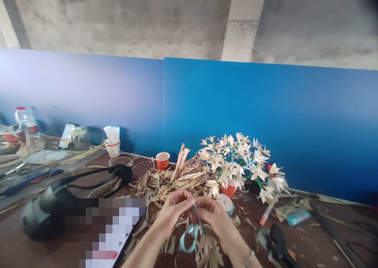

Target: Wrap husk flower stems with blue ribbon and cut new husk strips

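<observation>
My left hand (176,208) is closed in a pinch around a strip of light blue ribbon (189,239), whose loose end curls in a loop below my fingers. Close beside it, my right hand (213,213) pinches a thin flower stem (202,226) that looks wrapped in blue. A pale dried-husk flower (208,249) hangs head down at the stem's lower end. The fingertips of both hands nearly meet, so the exact contact between ribbon and stem is partly hidden.
Behind my hands lie dry husks (189,175) and a bunch of husk flowers (233,158) in an orange cup (229,189). A tape roll (225,203) sits nearby. At right are a black glue gun (280,244) and a glue stick (266,214); a black headset-like object (44,213) is at left.
</observation>
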`<state>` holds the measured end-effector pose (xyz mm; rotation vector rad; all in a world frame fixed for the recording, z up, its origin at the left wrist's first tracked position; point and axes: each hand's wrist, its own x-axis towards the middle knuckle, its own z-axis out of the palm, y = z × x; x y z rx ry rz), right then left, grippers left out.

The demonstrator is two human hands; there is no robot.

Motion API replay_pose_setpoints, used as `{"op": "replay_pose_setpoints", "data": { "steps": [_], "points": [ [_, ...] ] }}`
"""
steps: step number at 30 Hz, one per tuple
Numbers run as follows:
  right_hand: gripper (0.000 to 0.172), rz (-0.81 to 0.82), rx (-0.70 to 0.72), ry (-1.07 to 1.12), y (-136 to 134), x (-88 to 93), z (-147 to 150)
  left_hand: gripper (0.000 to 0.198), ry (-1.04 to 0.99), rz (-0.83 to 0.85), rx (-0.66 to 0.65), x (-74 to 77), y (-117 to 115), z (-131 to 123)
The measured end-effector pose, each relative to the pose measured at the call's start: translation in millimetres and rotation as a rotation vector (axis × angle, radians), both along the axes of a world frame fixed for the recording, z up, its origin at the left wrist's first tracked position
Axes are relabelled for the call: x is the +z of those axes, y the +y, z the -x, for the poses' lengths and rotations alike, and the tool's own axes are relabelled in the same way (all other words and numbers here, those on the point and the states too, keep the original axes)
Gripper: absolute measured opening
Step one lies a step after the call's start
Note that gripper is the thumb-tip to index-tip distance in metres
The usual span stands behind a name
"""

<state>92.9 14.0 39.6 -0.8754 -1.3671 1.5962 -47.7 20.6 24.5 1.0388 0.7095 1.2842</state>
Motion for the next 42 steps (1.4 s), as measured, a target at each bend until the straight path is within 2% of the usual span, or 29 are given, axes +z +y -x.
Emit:
{"op": "replay_pose_setpoints", "data": {
  "steps": [4, 6, 9, 13, 17, 21, 24, 27, 31, 34, 36, 38, 40, 42],
  "points": [
    [0.006, -0.551, -0.389, -0.534, -7.1, -1.2, 3.9, 0.023, 0.112, -0.050, 0.118, -2.4, 3.6, -3.6],
    [0.010, -0.769, -0.510, -0.759, -9.2, -5.6, 4.9, 0.025, 0.163, -0.053, 0.144, -4.7, 5.8, -3.9],
    [0.016, -0.938, -0.586, -0.899, -8.4, -12.1, 4.4, 0.024, 0.218, -0.047, 0.130, -6.4, 8.2, -1.5],
    [0.019, -1.002, -0.610, -0.896, -5.8, -14.9, 2.4, 0.024, 0.236, -0.034, 0.081, -3.4, 6.7, 1.2],
    [0.019, -0.950, -0.580, -0.860, -7.0, -12.9, 0.9, 0.025, 0.185, 0.009, 0.052, -0.6, 4.0, -0.3],
    [0.016, -0.763, -0.502, -0.684, -8.9, -7.8, 1.7, 0.023, 0.191, -0.035, 0.060, 0.4, 5.4, 1.6],
    [0.011, -0.505, -0.391, -0.437, -7.5, -2.0, 3.7, 0.023, 0.217, -0.056, 0.063, 3.1, 5.9, 5.4],
    [0.007, -0.185, -0.210, -0.154, -4.7, 4.2, 2.6, 0.020, 0.142, -0.057, 0.037, 5.8, 3.6, 7.5],
    [0.011, 0.246, 0.038, 0.139, -1.7, 5.8, -5.3, 0.018, 0.047, -0.051, -0.056, 6.5, -2.2, 6.0],
    [0.014, 0.443, 0.215, 0.268, 1.0, 0.7, -8.6, 0.019, -0.004, -0.048, -0.135, 7.3, -6.1, 4.9],
    [0.016, 0.479, 0.260, 0.277, 2.7, -2.4, -7.4, 0.019, -0.010, -0.055, -0.160, 8.6, -7.4, 5.4],
    [0.015, 0.423, 0.210, 0.218, 3.0, -3.0, -4.2, 0.019, 0.032, -0.066, -0.145, 9.3, -6.8, 6.5],
    [0.013, 0.232, 0.068, 0.065, 0.9, -1.0, -0.2, 0.019, 0.103, -0.082, -0.057, 8.1, -4.2, 6.9],
    [0.011, -0.066, -0.141, -0.172, -3.6, 1.6, 3.4, 0.021, 0.168, -0.105, 0.067, 4.5, -0.4, 6.0]
  ]
}}
